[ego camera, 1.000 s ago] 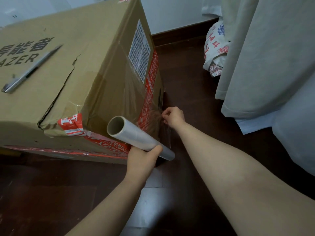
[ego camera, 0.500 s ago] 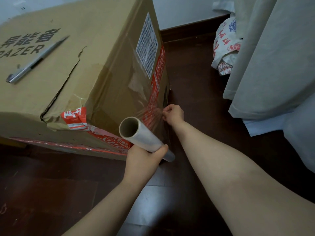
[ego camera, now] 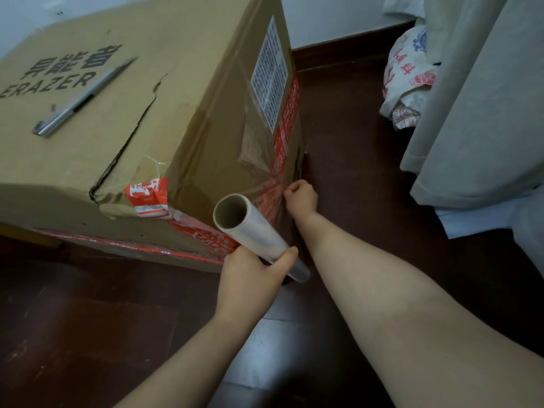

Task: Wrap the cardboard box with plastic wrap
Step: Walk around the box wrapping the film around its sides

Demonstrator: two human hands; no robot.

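Head view: left hand (ego camera: 250,278), fingers curled, grips the plastic wrap roll (ego camera: 253,234) beside the cardboard box (ego camera: 147,128) on the floor; right hand (ego camera: 301,197) pinches the film at its corner.

1. We see a large cardboard box (ego camera: 182,92) standing on a dark wooden floor (ego camera: 88,334), its top flap torn and red printed tape at its near corner.
2. Our left hand (ego camera: 253,278) grips a roll of plastic wrap (ego camera: 253,235), its open tube end towards us.
3. Our right hand (ego camera: 301,197) pinches the clear film against the box's lower right edge.
4. A silver pen (ego camera: 84,97) lies on the box top.
5. A pale curtain (ego camera: 477,98) hangs at right, a printed plastic bag (ego camera: 407,81) beside it.
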